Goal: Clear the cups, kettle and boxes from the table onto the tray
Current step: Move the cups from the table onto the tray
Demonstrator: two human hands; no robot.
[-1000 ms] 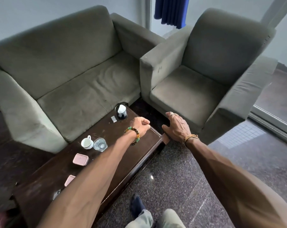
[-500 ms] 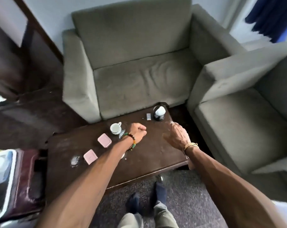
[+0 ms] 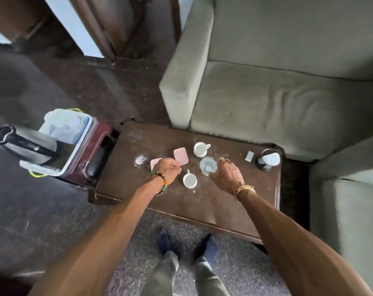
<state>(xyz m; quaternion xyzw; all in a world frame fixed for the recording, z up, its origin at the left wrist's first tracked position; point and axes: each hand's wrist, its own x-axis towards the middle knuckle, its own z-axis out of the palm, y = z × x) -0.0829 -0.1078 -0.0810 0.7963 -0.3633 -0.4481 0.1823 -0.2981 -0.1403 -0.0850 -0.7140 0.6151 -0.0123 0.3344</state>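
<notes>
Flanking cup (image 3: 189, 180): left hand (image 3: 169, 170), right hand (image 3: 226, 176)

Dim, soft daylight comes from the upper left (shadows are faint); the black-and-steel electric kettle (image 3: 32, 144) blurs, and wide-angle edges bend.

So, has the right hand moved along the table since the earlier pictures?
Yes. The right hand has moved along the table, away from the dark cup at its end, and is now beside the glass.
</notes>
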